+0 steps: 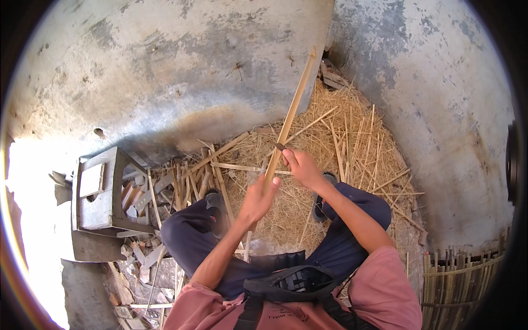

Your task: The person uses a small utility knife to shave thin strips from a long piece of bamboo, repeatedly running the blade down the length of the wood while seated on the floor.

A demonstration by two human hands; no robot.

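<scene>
At centre frame, both hands grip a long bamboo strip (290, 118), left hand (257, 199) low, right hand (303, 168) above with a half-hidden blade (280, 147), over straw shavings (341, 148); a grey stool (98, 190) sits left.

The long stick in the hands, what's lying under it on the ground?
Under the bamboo stick lies a heap of pale shavings with loose bamboo strips scattered across it. The left hand and right hand hold the stick; the ground beneath the heap is covered.
</scene>
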